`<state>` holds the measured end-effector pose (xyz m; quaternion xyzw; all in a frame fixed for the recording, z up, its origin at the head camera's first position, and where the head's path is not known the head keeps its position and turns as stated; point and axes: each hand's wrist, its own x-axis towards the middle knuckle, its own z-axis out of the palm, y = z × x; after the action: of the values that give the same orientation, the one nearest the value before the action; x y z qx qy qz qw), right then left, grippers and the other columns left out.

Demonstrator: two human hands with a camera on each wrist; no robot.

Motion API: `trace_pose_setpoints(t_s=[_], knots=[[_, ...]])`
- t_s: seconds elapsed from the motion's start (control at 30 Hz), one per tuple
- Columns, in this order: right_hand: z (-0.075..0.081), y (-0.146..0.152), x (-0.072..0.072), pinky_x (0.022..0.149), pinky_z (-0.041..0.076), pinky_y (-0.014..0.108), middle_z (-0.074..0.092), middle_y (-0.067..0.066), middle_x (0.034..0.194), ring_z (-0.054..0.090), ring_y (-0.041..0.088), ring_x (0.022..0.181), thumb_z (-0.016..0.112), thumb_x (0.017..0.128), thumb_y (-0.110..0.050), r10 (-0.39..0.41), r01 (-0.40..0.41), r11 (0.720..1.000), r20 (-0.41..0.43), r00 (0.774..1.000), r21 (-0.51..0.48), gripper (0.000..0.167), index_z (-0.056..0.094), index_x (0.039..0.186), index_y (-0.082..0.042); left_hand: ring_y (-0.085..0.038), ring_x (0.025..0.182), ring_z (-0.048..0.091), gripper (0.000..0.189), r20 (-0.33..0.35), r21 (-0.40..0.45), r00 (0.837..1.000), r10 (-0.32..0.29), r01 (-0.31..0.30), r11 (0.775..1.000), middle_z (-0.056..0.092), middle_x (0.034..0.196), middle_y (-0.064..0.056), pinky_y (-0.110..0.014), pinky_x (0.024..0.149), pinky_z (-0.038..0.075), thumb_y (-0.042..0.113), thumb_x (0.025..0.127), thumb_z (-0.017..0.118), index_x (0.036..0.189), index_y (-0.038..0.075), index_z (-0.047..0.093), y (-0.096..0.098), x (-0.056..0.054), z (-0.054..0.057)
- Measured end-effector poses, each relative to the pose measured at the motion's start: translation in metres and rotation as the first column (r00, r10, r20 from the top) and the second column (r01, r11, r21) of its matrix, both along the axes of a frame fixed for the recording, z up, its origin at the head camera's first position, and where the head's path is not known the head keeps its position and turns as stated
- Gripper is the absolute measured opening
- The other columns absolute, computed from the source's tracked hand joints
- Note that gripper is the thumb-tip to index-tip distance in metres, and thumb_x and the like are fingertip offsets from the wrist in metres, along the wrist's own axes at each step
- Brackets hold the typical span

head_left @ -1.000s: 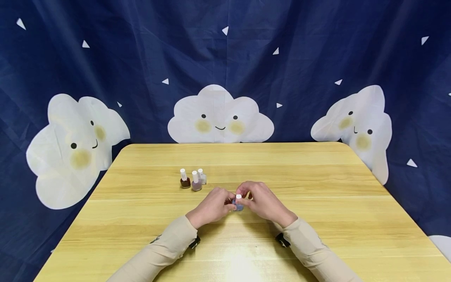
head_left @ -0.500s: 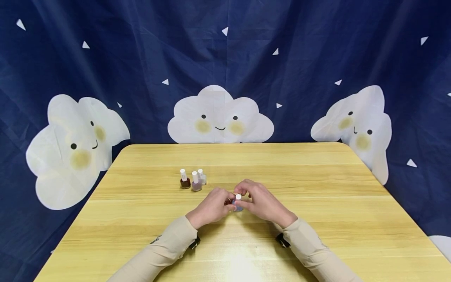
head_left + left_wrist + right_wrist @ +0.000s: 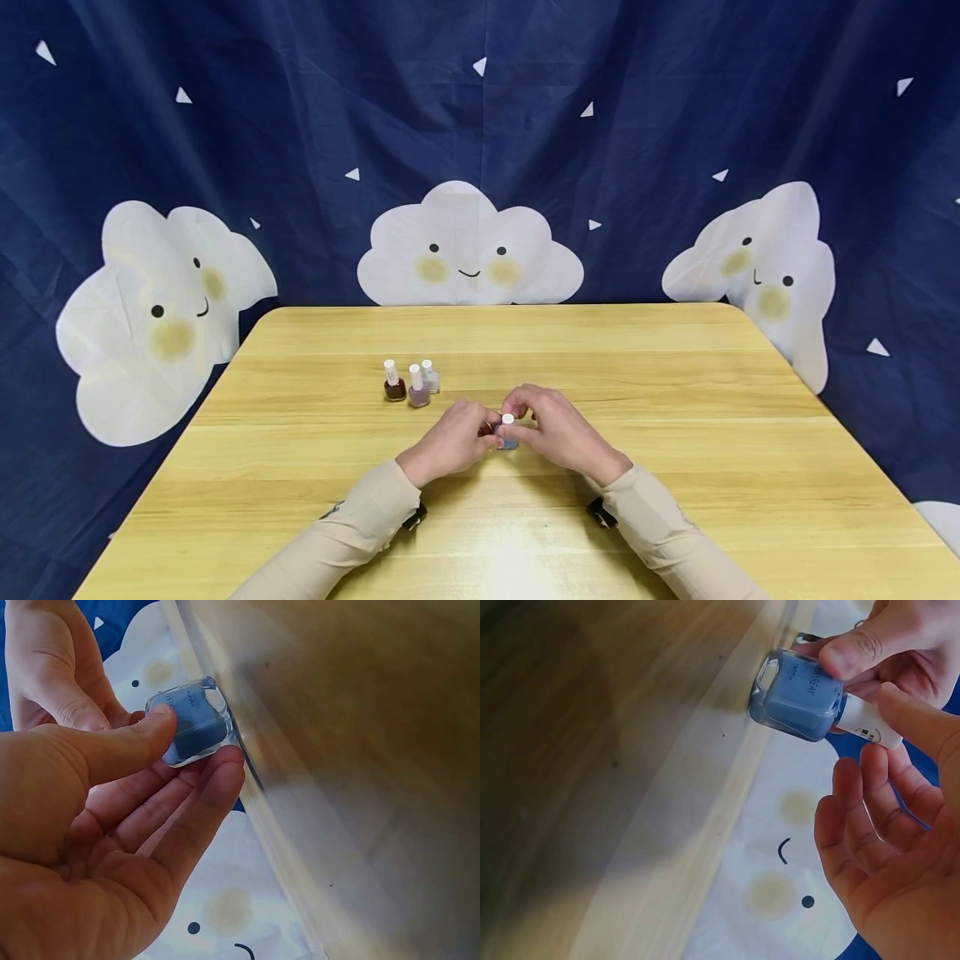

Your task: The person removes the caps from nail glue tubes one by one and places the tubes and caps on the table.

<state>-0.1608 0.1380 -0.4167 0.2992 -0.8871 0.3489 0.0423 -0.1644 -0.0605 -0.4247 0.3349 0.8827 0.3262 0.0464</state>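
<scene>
A small glass bottle of blue nail polish (image 3: pixel 510 442) stands on the table between both hands. My left hand (image 3: pixel 454 439) pinches its glass body between thumb and fingers; the left wrist view shows the thumb pressed on the blue face of the bottle (image 3: pixel 199 729). From the other side, my right hand (image 3: pixel 561 432) holds the white cap (image 3: pixel 868 721) between thumb and index finger. The cap sits on the bottle's neck in the right wrist view. The other right fingers (image 3: pixel 844 825) curve loosely away from the bottle.
Several more polish bottles stand close together further back, left of the hands: a dark brown one (image 3: pixel 394 389), a mauve one (image 3: pixel 418 394) and a clear one (image 3: pixel 432 382). The wooden table (image 3: pixel 675 375) ends at a blue curtain (image 3: pixel 637 150) with printed clouds.
The right fingers shift slightly around the cap, lifting a little and settling back. The left hand and the bottle stay in place, as do the bottles further back.
</scene>
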Motion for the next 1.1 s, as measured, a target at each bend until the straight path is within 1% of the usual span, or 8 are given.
trace_pose_setpoints(t_s=[0.27,0.4,0.53,0.6,0.73,0.83,1.03,1.1], knots=[[0.0019,0.0001,0.0006,0.077,0.054,0.034,0.067,-0.009,0.094,0.061,0.011,0.088,0.078,0.091,-0.016,0.014,-0.014,1.000,0.002,1.000,0.016,0.010,0.069,0.095,-0.017,-0.004,0.064,0.055,0.006,0.016,-0.005,1.000,0.003,-0.003,1.000,0.076,0.083,-0.002,-0.020,0.061,0.047,0.003,0.090,0.076,0.086,0.008,0.075,-0.0005,-0.0019,-0.0006],[0.0029,0.0008,0.0009,0.079,0.055,0.038,0.068,-0.008,0.097,0.062,0.013,0.089,0.077,0.092,-0.014,0.036,-0.036,0.999,-0.006,0.999,0.027,0.009,0.071,0.099,-0.015,-0.003,0.066,0.057,0.004,0.016,-0.006,1.000,0.005,-0.005,1.000,0.076,0.084,-0.002,-0.021,0.062,0.049,0.004,0.090,0.076,0.086,0.006,0.076,-0.0004,-0.0022,-0.0007],[0.0047,0.0013,0.0015,0.078,0.055,0.036,0.068,-0.007,0.099,0.061,0.013,0.089,0.076,0.093,-0.014,0.047,-0.046,0.998,-0.013,0.999,0.047,0.012,0.072,0.104,-0.013,-0.003,0.067,0.058,0.003,0.009,-0.012,1.000,0.014,-0.014,1.000,0.076,0.084,-0.003,-0.021,0.063,0.050,0.005,0.090,0.076,0.087,0.006,0.076,0.0002,-0.0021,-0.0009],[0.0050,0.0018,0.0018,0.078,0.054,0.033,0.069,-0.007,0.099,0.061,0.012,0.089,0.075,0.093,-0.013,0.054,-0.053,0.997,-0.017,0.998,0.055,0.012,0.073,0.105,-0.013,-0.004,0.068,0.060,0.003,0.005,-0.014,1.000,0.020,-0.020,1.000,0.077,0.084,-0.003,-0.021,0.064,0.050,0.005,0.090,0.077,0.088,0.007,0.076,0.0006,-0.0021,-0.0011],[0.0062,0.0019,0.0024,0.078,0.055,0.032,0.070,-0.005,0.102,0.061,0.010,0.090,0.073,0.095,-0.011,0.067,-0.067,0.996,-0.010,0.998,0.062,0.013,0.073,0.108,-0.013,-0.004,0.069,0.061,0.005,0.004,-0.016,1.000,0.028,-0.028,0.999,0.077,0.084,-0.003,-0.022,0.065,0.051,0.004,0.089,0.077,0.088,0.009,0.076,0.0007,-0.0020,-0.0012],[0.0065,0.0014,0.0026,0.079,0.056,0.035,0.070,-0.006,0.103,0.061,0.011,0.091,0.074,0.095,-0.011,0.065,-0.065,0.997,0.006,0.998,0.050,0.013,0.072,0.107,-0.013,-0.003,0.067,0.059,0.006,0.003,-0.017,1.000,0.025,-0.025,1.000,0.076,0.082,-0.002,-0.021,0.063,0.049,0.004,0.089,0.077,0.087,0.008,0.076,0.0005,-0.0015,-0.0010],[0.0036,0.0003,0.0017,0.079,0.056,0.040,0.067,-0.008,0.098,0.062,0.014,0.089,0.078,0.092,-0.019,0.049,-0.049,0.999,0.031,0.998,0.016,0.016,0.069,0.104,-0.016,-0.003,0.057,0.045,0.014,-0.012,-0.016,1.000,0.015,-0.015,1.000,0.067,0.071,0.003,-0.018,0.054,0.037,0.004,0.090,0.076,0.080,0.011,0.071,0.0001,-0.0003,-0.0006],[0.0032,0.0002,0.0018,0.078,0.056,0.039,0.066,-0.009,0.095,0.062,0.013,0.087,0.079,0.091,-0.021,0.033,-0.034,0.999,0.034,0.999,0.011,0.017,0.067,0.101,-0.016,-0.004,0.057,0.044,0.014,-0.010,-0.013,1.000,0.015,-0.015,1.000,0.066,0.070,0.004,-0.018,0.053,0.036,0.004,0.091,0.076,0.080,0.012,0.071,0.0001,0.0000,-0.0004]])
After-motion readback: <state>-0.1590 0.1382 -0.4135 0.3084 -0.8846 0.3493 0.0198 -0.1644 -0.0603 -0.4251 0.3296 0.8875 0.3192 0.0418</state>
